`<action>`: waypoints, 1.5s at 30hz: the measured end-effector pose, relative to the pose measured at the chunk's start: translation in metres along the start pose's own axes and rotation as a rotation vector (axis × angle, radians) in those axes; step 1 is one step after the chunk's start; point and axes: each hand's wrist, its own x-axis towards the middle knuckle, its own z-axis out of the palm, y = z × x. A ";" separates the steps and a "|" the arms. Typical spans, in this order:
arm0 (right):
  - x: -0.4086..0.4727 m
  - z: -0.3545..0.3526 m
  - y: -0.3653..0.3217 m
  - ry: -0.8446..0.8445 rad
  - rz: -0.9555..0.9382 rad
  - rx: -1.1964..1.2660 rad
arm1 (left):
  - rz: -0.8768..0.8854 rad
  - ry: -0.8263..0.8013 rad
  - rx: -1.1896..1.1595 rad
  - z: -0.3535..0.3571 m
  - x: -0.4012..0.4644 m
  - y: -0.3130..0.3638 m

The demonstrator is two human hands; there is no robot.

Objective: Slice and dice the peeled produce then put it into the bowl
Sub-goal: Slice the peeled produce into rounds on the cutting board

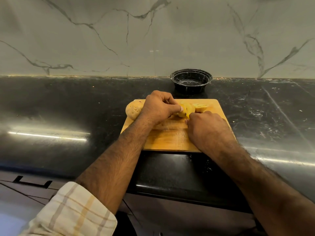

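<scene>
Slicing underway: left hand (160, 106) pinches the yellow slices (186, 109) on the board (170, 138); right hand (207, 123) is clenched, contents hidden; dicing next, bowl (191, 80) empty.

Dim warm light, glare streaks on countertop (51, 116), fisheye edges

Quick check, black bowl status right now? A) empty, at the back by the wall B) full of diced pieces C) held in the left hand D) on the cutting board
A: the black bowl sits empty on the counter against the wall, beyond the cutting board.
</scene>
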 end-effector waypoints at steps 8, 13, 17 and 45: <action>-0.013 -0.011 0.003 -0.085 -0.027 -0.067 | 0.018 0.011 0.007 0.003 0.001 0.001; -0.007 -0.011 -0.001 -0.072 -0.051 -0.088 | -0.018 -0.019 -0.028 0.000 0.001 0.001; -0.002 -0.013 -0.002 -0.074 -0.051 -0.079 | -0.028 -0.022 -0.037 -0.001 0.001 0.001; -0.012 -0.003 0.005 0.000 0.009 0.003 | 0.096 -0.140 0.246 -0.018 -0.010 0.006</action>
